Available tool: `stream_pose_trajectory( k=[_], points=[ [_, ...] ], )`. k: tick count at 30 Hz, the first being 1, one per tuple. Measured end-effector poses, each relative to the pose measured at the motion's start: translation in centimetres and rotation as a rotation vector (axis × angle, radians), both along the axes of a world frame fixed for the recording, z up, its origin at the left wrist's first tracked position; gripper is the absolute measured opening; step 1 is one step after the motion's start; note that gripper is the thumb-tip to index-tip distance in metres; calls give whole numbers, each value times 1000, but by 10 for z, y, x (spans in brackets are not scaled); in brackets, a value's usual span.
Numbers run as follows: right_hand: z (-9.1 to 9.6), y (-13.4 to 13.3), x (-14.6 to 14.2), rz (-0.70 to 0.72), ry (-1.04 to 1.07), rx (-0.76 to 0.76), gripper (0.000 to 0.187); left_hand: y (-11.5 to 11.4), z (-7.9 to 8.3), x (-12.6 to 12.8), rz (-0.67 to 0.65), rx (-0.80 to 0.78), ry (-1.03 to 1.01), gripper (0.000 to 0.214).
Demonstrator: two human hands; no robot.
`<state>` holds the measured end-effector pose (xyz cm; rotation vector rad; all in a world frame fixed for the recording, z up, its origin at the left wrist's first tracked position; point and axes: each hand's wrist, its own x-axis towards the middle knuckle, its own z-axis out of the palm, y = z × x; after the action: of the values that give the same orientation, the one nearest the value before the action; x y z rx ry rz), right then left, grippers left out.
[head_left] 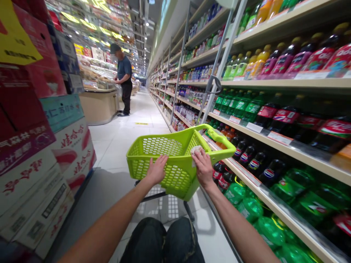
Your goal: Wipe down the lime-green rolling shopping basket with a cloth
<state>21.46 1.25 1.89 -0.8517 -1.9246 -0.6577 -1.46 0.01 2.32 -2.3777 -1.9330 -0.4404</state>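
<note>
A lime-green shopping cart [175,174] with a perforated plastic basket stands sideways before my knees, its handle [219,138] toward the shelves on the right. My left hand [157,170] lies on the near side of the basket, fingers stretched out over the rim, holding nothing. At the basket's handle end, my right hand [203,166] presses a crumpled whitish cloth or tissue [196,149] against the rim. Part of that cloth is hidden under the fingers. The basket shows nothing inside it where I can see in.
Shelves of soda bottles [274,111] line the right side closely. Stacked drink cartons [35,164] rise on the left. Farther down the tiled aisle [142,109], a person [124,80] stands beside a display counter [98,106]. A grey pole with a looped handle [214,86] leans at the shelves.
</note>
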Motion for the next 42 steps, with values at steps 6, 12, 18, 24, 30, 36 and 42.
stream_pose_trajectory(
  k=[6, 12, 18, 24, 30, 36, 42],
  points=[
    [-63, -7, -11, 85, -165, -120, 33, -2, -2, -18, 78, -22, 29, 69],
    [-29, -6, -52, 125, -137, -108, 33, -3, -5, -27, 42, -12, 36, 66],
    [-56, 4, -75, 182, -233, -134, 29, -5, -13, -44, 122, 3, 18, 69],
    [-54, -4, -105, 237, -197, -160, 32, -5, -20, -72, 174, 21, -32, 65],
    [-68, 6, -136, 256, -219, -180, 28, -4, -33, -109, 264, 34, -84, 68],
    [-69, -4, -181, 329, -269, -192, 30, -3, -24, -136, 245, 0, -324, 70],
    [-58, 16, -235, 343, -304, -185, 28, -8, -22, -154, 279, -61, -432, 76]
  ],
)
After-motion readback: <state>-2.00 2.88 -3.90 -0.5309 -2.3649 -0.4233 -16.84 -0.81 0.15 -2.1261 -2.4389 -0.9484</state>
